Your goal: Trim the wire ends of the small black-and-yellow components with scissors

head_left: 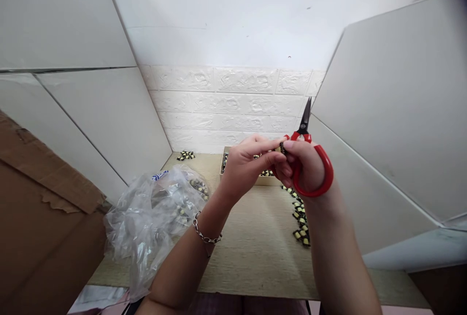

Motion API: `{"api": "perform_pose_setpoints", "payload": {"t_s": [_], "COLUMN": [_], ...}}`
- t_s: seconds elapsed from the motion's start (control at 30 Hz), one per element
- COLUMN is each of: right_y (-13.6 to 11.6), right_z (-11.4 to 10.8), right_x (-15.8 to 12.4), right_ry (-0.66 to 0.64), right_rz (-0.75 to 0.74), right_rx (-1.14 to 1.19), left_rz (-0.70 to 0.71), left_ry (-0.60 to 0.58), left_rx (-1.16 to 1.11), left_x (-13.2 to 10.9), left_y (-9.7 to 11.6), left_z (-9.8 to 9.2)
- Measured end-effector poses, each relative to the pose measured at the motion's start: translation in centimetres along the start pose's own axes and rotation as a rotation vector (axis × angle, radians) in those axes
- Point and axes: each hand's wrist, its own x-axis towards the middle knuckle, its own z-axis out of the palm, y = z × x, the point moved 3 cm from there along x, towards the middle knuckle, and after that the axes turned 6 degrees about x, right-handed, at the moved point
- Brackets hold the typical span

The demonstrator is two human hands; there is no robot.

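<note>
My left hand (243, 165) is closed, its thumb and fingertips pinching a small yellow-and-black piece (280, 148). Against it press the thumb and fingers of my right hand (308, 157), so both hands meet at the piece. Red-handled scissors (324, 175) hang on my right hand with a loop round the thumb; their black blades point up and away, almost together. Behind the hands stands a shallow box (268, 180) holding more such pieces, partly hidden by my left hand. The fingers cover most of the held piece.
A crumpled clear plastic bag (146, 213) with several pieces inside lies left on the wooden table (255, 252). Loose pieces (301, 220) are strewn by my right forearm, and a small pile (186, 155) sits far left. White panels flank both sides; cardboard (44, 218) stands left.
</note>
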Motion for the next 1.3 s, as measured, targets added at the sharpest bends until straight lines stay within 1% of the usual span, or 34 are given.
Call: {"api": "perform_pose_setpoints", "payload": {"t_s": [0.17,0.3,0.37,0.43,0.5,0.57,0.67,0.83,1.1,1.2,1.3], "right_y": [0.2,0.3,0.1,-0.3,-0.9,-1.5,-2.1,-2.4,-2.3,-2.2,-2.2], "right_z": [-0.2,-0.6,-0.7,-0.9,-1.1,-1.3,-1.4,-1.1,-0.9,-0.8,-0.8], "right_x": [0.2,0.2,0.2,0.0,-0.2,-0.5,-0.9,-1.1,-1.3,-1.3,-1.3], "right_ry": [-0.011,0.018,0.014,0.014,0.036,0.064,0.078,0.089,0.098,0.098,0.097], "right_rz": [0.001,0.004,0.016,0.025,0.028,0.029,0.029,0.006,0.044,0.053,0.061], "right_rx": [-0.071,-0.104,-0.104,-0.088,-0.083,-0.116,-0.187,-0.272,-0.286,-0.28,-0.285], "left_rz": [0.032,0.03,0.011,-0.035,-0.105,-0.177,-0.285,-0.412,-0.564,-0.585,-0.581], "left_ry": [-0.007,0.064,0.067,0.0,-0.099,-0.156,-0.145,-0.114,-0.127,-0.112,-0.151], "left_rx": [0.015,0.13,0.126,0.023,-0.136,-0.295,-0.471,-0.652,-0.659,-0.669,-0.638], "left_x": [0.0,0.0,0.0,0.1,0.3,0.3,0.4,0.1,0.0,0.0,-0.1], "left_y": [-0.3,-0.6,-0.7,-0.9,-1.3,-1.8,-2.5,-3.0,-3.2,-3.2,-3.0], "left_z": [0.0,-0.4,-0.3,0.1,0.8,1.3,1.5,1.3,1.2,1.1,1.2]}}
